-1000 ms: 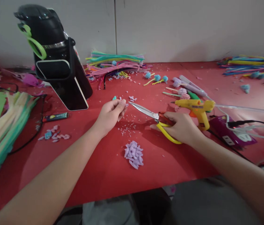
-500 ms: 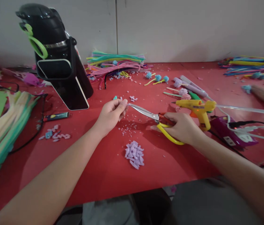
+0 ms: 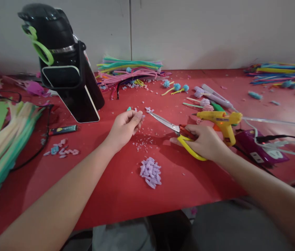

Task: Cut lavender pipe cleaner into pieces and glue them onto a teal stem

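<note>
My left hand (image 3: 127, 126) is closed in a pinch around a small lilac piece of pipe cleaner (image 3: 143, 116), most of it hidden by my fingers. With my right hand (image 3: 205, 142) I grip scissors (image 3: 167, 123) that have yellow and red handles. Their blades look nearly closed, and the tips lie just right of my left fingertips, apart from them. Tiny lilac clippings (image 3: 143, 144) are scattered below the blades. Closer to me lies a pile of cut lilac pieces (image 3: 150, 172), with a few more lilac bits (image 3: 149, 109) beyond my left fingertips.
A yellow glue gun (image 3: 222, 122) and a purple power strip (image 3: 262, 148) with cables lie at right. A black bottle (image 3: 50, 35) stands at back left with a phone (image 3: 81, 101) against it. Pipe cleaner bundles (image 3: 130, 71) lie by the wall, others (image 3: 3, 150) at left.
The scissors have drawn slightly right, away from my left fingertips. Another person's hand at the far right has gone from view, and blue fuzzy pieces now lie on the table there.
</note>
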`<control>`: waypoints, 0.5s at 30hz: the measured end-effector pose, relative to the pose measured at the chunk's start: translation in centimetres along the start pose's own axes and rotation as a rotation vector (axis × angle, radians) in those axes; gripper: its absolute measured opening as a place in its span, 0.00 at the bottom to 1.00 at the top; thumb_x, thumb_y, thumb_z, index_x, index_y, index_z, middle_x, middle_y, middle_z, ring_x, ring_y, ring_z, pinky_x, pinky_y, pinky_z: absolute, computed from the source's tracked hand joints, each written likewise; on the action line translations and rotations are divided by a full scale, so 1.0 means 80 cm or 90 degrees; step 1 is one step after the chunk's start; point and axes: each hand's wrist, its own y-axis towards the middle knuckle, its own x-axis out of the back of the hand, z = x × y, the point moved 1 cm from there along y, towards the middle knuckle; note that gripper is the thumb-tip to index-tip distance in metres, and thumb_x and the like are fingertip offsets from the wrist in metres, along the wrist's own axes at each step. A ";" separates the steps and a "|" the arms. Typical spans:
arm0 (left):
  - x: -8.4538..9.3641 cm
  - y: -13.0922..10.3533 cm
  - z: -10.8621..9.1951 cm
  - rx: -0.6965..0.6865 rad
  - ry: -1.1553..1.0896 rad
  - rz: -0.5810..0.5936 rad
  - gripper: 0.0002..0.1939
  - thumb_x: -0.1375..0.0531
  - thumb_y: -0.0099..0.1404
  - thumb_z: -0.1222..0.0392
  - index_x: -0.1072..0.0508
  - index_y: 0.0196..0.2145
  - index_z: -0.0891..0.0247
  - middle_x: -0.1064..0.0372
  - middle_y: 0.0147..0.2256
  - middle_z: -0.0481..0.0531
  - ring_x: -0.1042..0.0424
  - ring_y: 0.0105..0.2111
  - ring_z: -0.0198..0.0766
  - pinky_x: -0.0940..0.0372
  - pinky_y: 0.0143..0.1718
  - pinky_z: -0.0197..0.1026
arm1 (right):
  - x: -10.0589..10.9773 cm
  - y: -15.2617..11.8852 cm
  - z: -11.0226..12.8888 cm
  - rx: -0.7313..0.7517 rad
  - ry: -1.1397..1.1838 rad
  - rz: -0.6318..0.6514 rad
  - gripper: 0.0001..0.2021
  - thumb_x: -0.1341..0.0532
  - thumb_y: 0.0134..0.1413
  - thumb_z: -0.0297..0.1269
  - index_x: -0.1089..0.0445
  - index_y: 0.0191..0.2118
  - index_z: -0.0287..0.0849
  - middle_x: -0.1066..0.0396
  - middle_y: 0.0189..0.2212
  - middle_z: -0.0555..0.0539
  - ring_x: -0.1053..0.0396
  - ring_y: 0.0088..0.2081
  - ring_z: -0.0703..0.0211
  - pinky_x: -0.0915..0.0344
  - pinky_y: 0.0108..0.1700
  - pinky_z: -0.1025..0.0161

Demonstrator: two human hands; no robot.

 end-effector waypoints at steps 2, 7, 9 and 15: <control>0.000 0.000 0.001 -0.003 0.000 0.002 0.17 0.42 0.71 0.53 0.33 0.25 0.63 0.37 0.23 0.46 0.42 0.19 0.27 0.45 0.21 0.34 | 0.001 0.000 -0.002 0.005 0.000 0.009 0.35 0.38 0.41 0.75 0.49 0.20 0.46 0.53 0.18 0.55 0.54 0.23 0.66 0.54 0.24 0.62; 0.001 -0.001 -0.001 -0.010 0.011 0.005 0.18 0.42 0.71 0.54 0.33 0.25 0.63 0.37 0.22 0.46 0.43 0.19 0.26 0.46 0.21 0.34 | 0.002 0.000 -0.001 0.000 -0.002 0.036 0.34 0.38 0.41 0.74 0.47 0.21 0.45 0.52 0.18 0.54 0.53 0.24 0.65 0.54 0.25 0.62; 0.001 -0.001 -0.001 -0.011 0.018 0.001 0.18 0.41 0.71 0.53 0.33 0.25 0.63 0.37 0.22 0.46 0.43 0.19 0.26 0.45 0.22 0.34 | 0.002 0.001 0.000 -0.003 -0.006 0.038 0.34 0.38 0.41 0.74 0.46 0.21 0.45 0.51 0.19 0.54 0.53 0.24 0.65 0.53 0.25 0.62; 0.002 -0.001 0.000 -0.019 0.022 0.004 0.18 0.40 0.69 0.50 0.32 0.25 0.63 0.36 0.23 0.46 0.42 0.19 0.27 0.45 0.22 0.35 | 0.002 0.000 0.002 0.020 -0.004 0.029 0.33 0.38 0.43 0.72 0.47 0.20 0.45 0.52 0.19 0.54 0.54 0.24 0.65 0.53 0.24 0.63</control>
